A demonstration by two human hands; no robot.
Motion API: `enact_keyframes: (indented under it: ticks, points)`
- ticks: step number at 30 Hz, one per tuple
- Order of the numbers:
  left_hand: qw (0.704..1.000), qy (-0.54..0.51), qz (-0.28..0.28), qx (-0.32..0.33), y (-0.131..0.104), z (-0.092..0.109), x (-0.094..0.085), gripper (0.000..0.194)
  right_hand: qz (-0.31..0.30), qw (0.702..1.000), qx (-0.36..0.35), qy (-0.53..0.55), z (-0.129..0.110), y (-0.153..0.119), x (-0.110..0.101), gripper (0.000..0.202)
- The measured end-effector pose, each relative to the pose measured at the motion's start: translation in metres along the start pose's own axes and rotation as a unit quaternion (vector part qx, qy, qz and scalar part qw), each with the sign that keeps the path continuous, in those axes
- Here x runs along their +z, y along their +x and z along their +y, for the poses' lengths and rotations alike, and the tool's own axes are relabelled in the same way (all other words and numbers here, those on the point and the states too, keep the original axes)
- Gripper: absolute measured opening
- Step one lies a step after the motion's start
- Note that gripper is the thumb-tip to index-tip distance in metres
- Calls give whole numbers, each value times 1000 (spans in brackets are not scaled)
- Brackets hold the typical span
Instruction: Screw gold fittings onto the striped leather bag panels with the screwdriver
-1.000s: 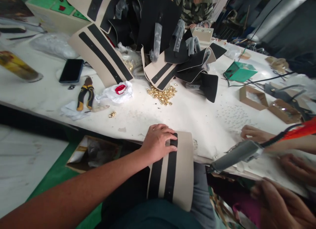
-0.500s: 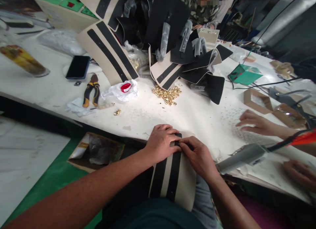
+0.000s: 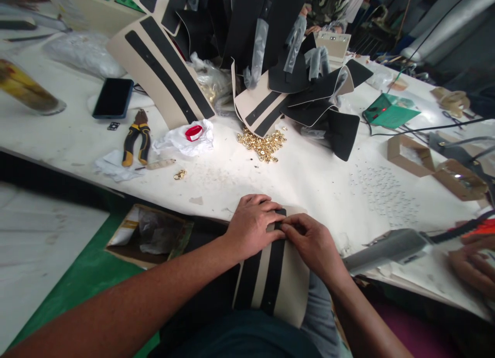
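A beige panel with two black strips (image 3: 292,283) lies over my lap against the table's front edge. My left hand (image 3: 251,225) grips its upper part, fingers bent across the strips and thumb pressed below them. Beside it, my right hand (image 3: 314,240) is closed in a pinch at the right-hand strip; whatever sits between thumb and fingertips is hidden. On the table beyond both hands lies a pile of small gold metal fittings (image 3: 265,146). A few more gold pieces (image 3: 180,174) rest to its left.
Pliers (image 3: 137,139), a phone (image 3: 113,98) and a glass (image 3: 29,87) stand or lie at left. Similar panels (image 3: 162,72) are heaped at the back. A grey tool (image 3: 390,251), small cardboard boxes (image 3: 410,156) and a co-worker's hand (image 3: 474,265) are at right.
The co-worker's hand has left the scattered tiny pieces at right and is now near the right edge. My hands keep almost the same place on the panel. The view has shifted slightly.
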State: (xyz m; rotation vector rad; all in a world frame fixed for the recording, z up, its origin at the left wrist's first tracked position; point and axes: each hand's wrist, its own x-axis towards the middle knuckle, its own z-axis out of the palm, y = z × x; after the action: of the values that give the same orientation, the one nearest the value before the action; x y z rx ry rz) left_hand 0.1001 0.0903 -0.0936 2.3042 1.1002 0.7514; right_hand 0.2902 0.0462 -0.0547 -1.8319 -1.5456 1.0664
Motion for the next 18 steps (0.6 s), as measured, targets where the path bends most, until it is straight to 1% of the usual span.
enact_keyframes:
  ticks: [4,6,9,13,15,18]
  points:
    - [1000,3,-1,-2,0,1,-1,32,-25,998,49,17,-1,5,-3,23]
    - [1000,6,-5,-1,1,0,-1,33,-32,997,59,33,-1,6,-3,23]
    - [1000,10,-6,-1,0,0,-1,33,-24,996,67,57,0,5,-1,22]
    - [1000,11,-8,-3,1,1,-2,34,3,997,59,51,0,3,1,21]
    - [1000,11,-10,-5,1,2,-3,35,4,998,48,46,0,2,1,22]
    - [1000,11,-9,-4,1,4,-4,36,3,997,33,72,1,-1,0,27]
